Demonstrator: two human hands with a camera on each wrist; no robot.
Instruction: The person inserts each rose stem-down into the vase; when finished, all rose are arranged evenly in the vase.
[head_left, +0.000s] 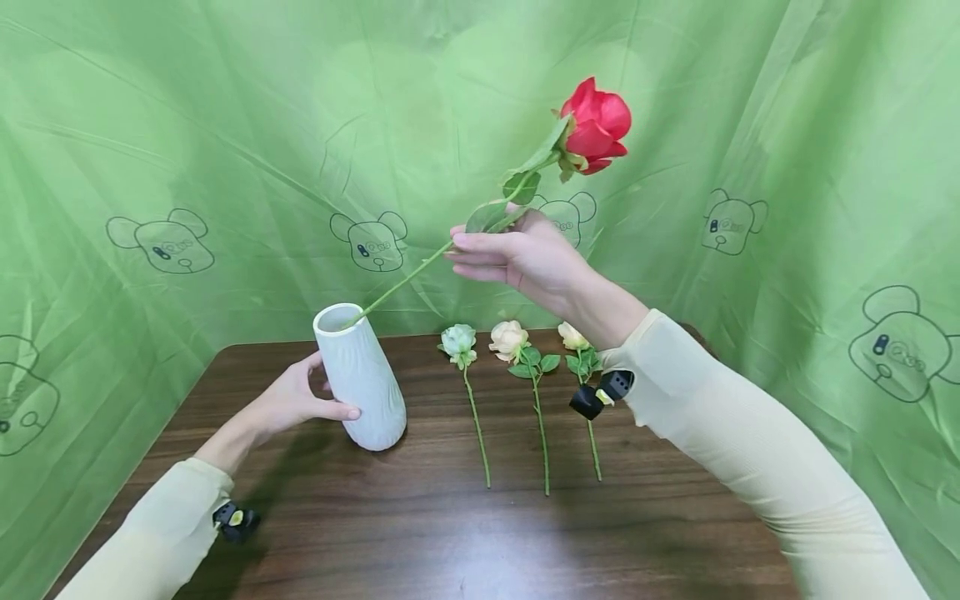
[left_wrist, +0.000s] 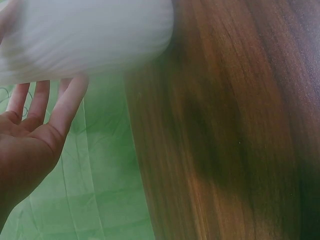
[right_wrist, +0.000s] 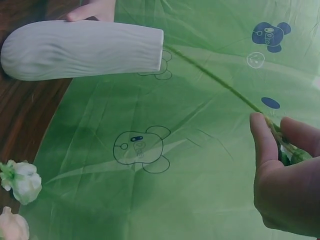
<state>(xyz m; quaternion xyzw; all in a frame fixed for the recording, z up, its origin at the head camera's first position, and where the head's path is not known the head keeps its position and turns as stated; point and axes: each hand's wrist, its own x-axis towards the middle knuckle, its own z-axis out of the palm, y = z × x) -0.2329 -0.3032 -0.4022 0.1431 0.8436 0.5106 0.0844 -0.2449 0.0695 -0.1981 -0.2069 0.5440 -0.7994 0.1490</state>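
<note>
A white ribbed vase [head_left: 367, 383] stands on the table, leaning slightly in the head view. My left hand [head_left: 296, 396] holds its side, thumb across the front and fingers behind. In the left wrist view the fingers [left_wrist: 70, 102] touch the vase's wall. Above and to the right, my right hand [head_left: 543, 258] pinches the stem of a red artificial rose [head_left: 596, 125] between thumb and fingers, just below its leaves. The stem slants down to the left, its lower end inside the vase's mouth. How deep it reaches is hidden. The right wrist view shows the stem [right_wrist: 215, 80] crossing the vase's rim.
Right of the vase, a pale green-white rose [head_left: 458, 342], a cream rose [head_left: 510, 340] and another cream rose [head_left: 573, 337] lie on the brown wooden table [head_left: 420, 533]. The right forearm partly covers the last one. Green curtain [head_left: 262, 125] surrounds the table's back and sides.
</note>
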